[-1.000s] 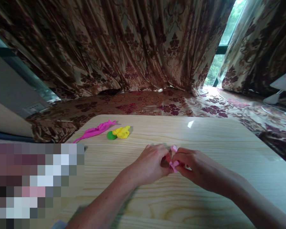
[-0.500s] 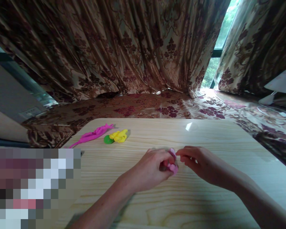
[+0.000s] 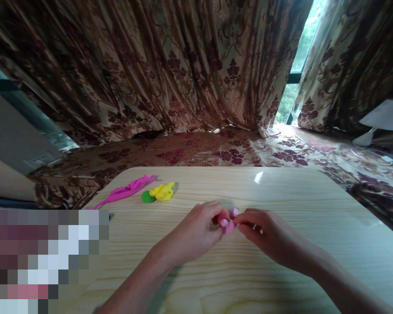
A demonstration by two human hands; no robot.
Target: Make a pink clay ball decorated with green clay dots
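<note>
Pink piece (image 3: pixel 229 227): one, between the hands, over the worktop (image 3: pixel 216 279); at 3 o'clock from the left hand (image 3: pixel 201 229), at 9 o'clock from the right (image 3: pixel 263 226). Long axis: roughly 1 to 7 o'clock, partly hidden. Nearer hand: left.

Left hand: fingers narrow, holding the piece. Right hand: fingertips narrow, at the piece's right edge; whether they grip cannot be told.

Appearance: pale pink, soft-looking, small; rounded knob on the near part, paler lump at the far end.

Also on worktop, toward 10 o'clock: yellow piece (image 3: pixel 163 192) touching green disc (image 3: pixel 148 197); magenta strip (image 3: pixel 126 191) beyond.
</note>
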